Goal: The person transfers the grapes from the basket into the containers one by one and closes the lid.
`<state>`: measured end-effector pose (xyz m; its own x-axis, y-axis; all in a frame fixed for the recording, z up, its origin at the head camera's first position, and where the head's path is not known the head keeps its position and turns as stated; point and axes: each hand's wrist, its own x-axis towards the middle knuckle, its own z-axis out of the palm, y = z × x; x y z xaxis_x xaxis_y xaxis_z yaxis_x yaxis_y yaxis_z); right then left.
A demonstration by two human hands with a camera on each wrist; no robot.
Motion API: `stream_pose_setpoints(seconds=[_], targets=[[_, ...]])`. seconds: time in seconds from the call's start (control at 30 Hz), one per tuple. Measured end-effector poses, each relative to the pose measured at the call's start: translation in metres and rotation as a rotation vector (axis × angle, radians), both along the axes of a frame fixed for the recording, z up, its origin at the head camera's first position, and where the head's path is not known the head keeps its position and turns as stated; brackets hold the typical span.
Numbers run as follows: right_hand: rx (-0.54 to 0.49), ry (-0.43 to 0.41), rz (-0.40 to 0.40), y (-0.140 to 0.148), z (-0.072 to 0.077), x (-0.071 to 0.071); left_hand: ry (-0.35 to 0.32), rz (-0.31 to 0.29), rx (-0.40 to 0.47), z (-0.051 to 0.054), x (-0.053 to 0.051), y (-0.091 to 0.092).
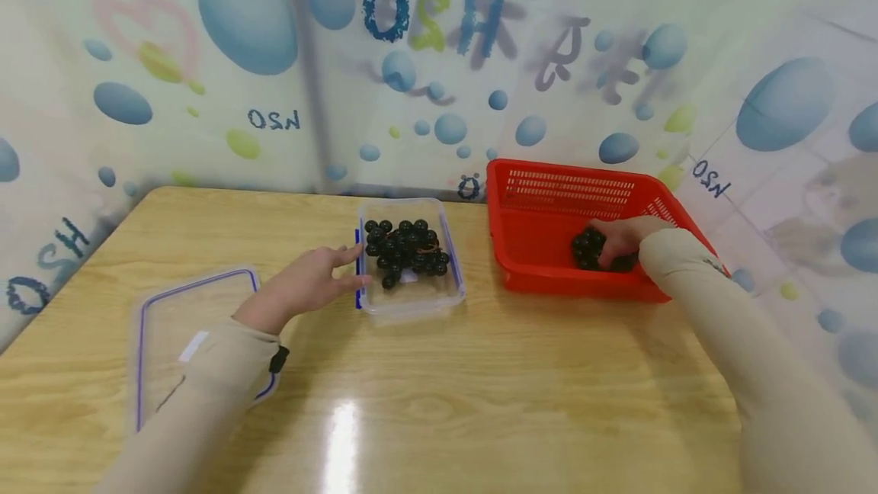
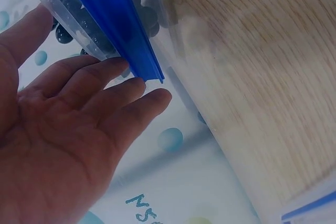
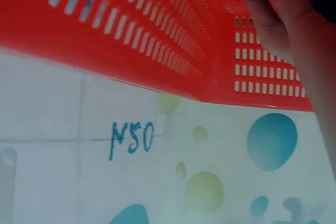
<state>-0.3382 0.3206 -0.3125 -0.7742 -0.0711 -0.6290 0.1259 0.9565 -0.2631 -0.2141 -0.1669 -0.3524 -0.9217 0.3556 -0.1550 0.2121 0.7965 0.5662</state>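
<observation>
A clear plastic container (image 1: 449, 297) with blue clip flaps stands at mid-table. Dark grapes (image 1: 405, 246) lie inside it. My left hand (image 1: 309, 284) is at its left side, with thumb and fingers spread and fairly straight. In the left wrist view, the fingertips (image 2: 137, 83) come up against the blue flap (image 2: 118, 19). My right hand (image 1: 627, 238) reaches down into the red basket (image 1: 535, 279). Its thumb and fingers grip a bunch of dark grapes (image 1: 586, 248) low in the basket. The right wrist view cuts off most of that grip.
A clear lid (image 1: 165, 326) with a blue seal lies flat on the wooden table (image 1: 439, 402) at the left, partly under my left forearm. Behind the table hangs a patterned curtain (image 1: 425, 128). The basket's tall slotted walls surround my right hand.
</observation>
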Motion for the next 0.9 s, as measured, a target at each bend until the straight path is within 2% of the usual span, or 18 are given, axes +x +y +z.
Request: stream_pose_setpoints(seconds=[0.27,0.37,0.53,0.63,0.77,0.9], targets=[[-0.025,-0.061,0.106,0.009,-0.006,-0.005,-0.004,-0.006,-0.007,0.001,-0.002,0.000],[-0.043,-0.046,0.094,0.011,-0.008,-0.007,-0.011,0.002,-0.006,0.001,-0.002,0.000],[-0.038,0.050,0.130,0.016,-0.011,-0.006,-0.002,-0.004,0.003,-0.001,-0.001,0.003],[-0.049,0.114,0.204,0.016,-0.007,-0.007,-0.001,-0.009,0.002,-0.001,0.000,0.003],[-0.075,0.245,0.287,0.009,0.010,-0.008,-0.008,-0.005,0.005,-0.001,0.000,0.002],[-0.112,0.409,0.308,-0.007,0.036,-0.002,0.006,-0.003,0.007,0.000,0.000,0.001]])
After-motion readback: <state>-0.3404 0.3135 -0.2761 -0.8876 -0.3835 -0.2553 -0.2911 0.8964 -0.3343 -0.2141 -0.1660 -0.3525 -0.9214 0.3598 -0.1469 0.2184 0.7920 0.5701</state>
